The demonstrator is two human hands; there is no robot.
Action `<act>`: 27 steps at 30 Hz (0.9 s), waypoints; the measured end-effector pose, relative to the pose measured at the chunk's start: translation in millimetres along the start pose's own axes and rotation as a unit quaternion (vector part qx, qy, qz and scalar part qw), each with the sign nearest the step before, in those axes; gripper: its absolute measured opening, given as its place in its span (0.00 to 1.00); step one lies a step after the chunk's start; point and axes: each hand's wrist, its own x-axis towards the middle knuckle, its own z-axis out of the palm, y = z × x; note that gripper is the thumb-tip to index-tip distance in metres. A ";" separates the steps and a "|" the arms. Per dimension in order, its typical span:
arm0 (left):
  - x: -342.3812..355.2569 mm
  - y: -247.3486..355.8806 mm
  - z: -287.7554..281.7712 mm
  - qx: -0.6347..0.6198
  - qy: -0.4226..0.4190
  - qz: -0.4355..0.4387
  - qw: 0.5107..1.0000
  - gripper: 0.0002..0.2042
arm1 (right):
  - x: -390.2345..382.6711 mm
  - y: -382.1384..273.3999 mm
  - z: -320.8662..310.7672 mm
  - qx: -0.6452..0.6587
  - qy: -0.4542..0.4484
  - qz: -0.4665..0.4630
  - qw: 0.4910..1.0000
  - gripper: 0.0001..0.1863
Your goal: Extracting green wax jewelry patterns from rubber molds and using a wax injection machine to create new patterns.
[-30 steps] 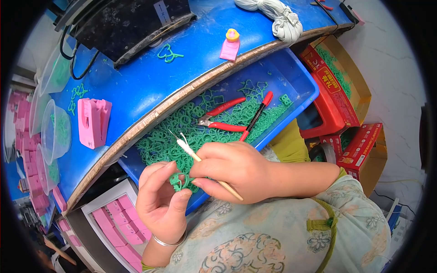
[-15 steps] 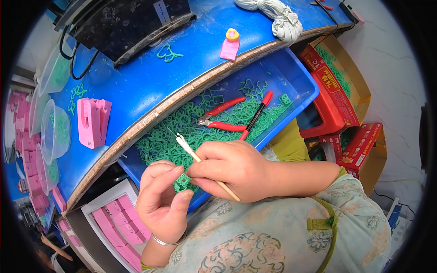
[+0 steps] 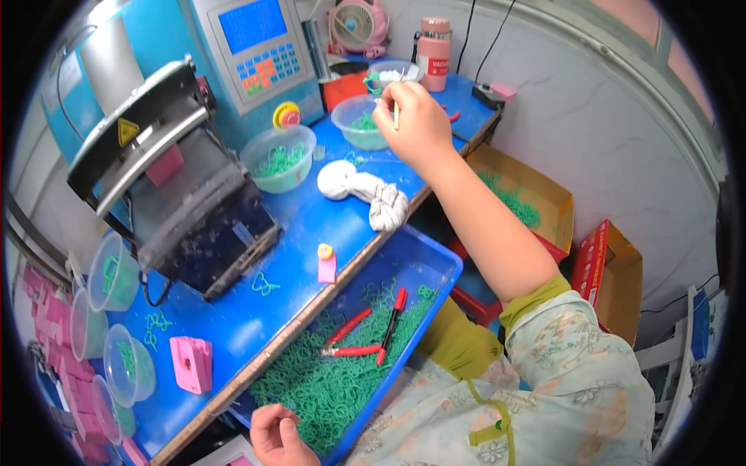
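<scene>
My right hand is stretched to the back of the blue table, closed round a thin wooden stick. The stick's other end is hidden by the hand. Just beyond it stands a clear bowl with white pieces inside and green bits by its rim. A second clear bowl, holding green pieces, is close to the hand's left. My left hand is low, with curled fingers, beside the blue tray of tangled green wax-like pieces. Whatever those fingers hold is hidden. Red-handled cutters and a red-and-black pen lie in the tray.
A black clamp-like machine and a control panel stand at the left back. Pink blocks, a grey cloth bundle and more clear bowls are on the table. Cardboard boxes stand at the right.
My right hand has moved from beside my left hand to the far bowls with the stick. The view has shifted; the green piece that was in my left fingers no longer shows.
</scene>
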 end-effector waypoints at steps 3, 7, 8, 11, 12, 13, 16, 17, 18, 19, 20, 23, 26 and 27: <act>0.0 3.1 -3.3 0.024 -0.030 -0.019 0.999 0.09 | 18.0 23.0 7.2 -0.075 -0.078 0.045 0.993 0.10; 20.6 20.1 -14.5 0.413 -0.029 0.229 0.881 0.17 | -4.3 -19.3 3.3 0.166 -0.056 -0.037 0.984 0.13; 28.6 22.7 -17.5 0.479 0.032 0.279 0.832 0.18 | -16.7 -52.2 -18.5 0.249 -0.188 -0.015 0.950 0.13; 67.7 18.0 -36.6 0.593 0.102 0.292 0.743 0.33 | -57.4 -97.8 -20.6 0.210 -0.297 -0.263 0.894 0.06; 82.2 20.1 -30.5 0.609 0.113 0.278 0.734 0.34 | -72.8 -102.7 -20.0 0.143 -0.290 -0.326 0.888 0.06; 94.4 18.6 -33.1 0.628 0.105 0.241 0.733 0.34 | -80.1 -105.6 -15.8 0.133 -0.283 -0.356 0.881 0.06; 111.3 32.2 -42.7 0.644 0.061 0.094 0.757 0.31 | -90.6 -120.4 -7.3 0.087 -0.293 -0.387 0.870 0.04; 116.3 36.3 -43.3 0.624 0.009 -0.015 0.782 0.29 | -91.5 -120.6 -0.9 0.031 -0.316 -0.364 0.876 0.06; 114.6 34.9 -46.1 0.626 0.014 -0.012 0.780 0.29 | -92.4 -121.5 3.6 -0.024 -0.338 -0.337 0.879 0.08; 107.8 28.4 -49.4 0.510 0.028 0.051 0.858 0.28 | -94.9 -121.9 3.8 -0.030 -0.322 -0.316 0.892 0.15; 100.6 18.0 -54.3 0.384 0.048 0.109 0.916 0.27 | -94.1 -129.0 4.1 -0.021 -0.319 -0.322 0.891 0.15; 72.0 25.5 -41.3 -0.064 -0.048 -0.015 0.997 0.24 | -95.3 -154.0 -18.8 0.202 -0.224 -0.314 0.900 0.24; 50.0 19.0 -16.2 -0.211 -0.133 -0.018 0.968 0.21 | -100.8 -184.0 -44.3 0.457 -0.228 -0.282 0.813 0.27; 45.9 24.0 -5.7 -0.181 -0.084 -0.023 0.980 0.20 | -101.5 -188.6 -49.5 0.475 -0.248 -0.288 0.793 0.24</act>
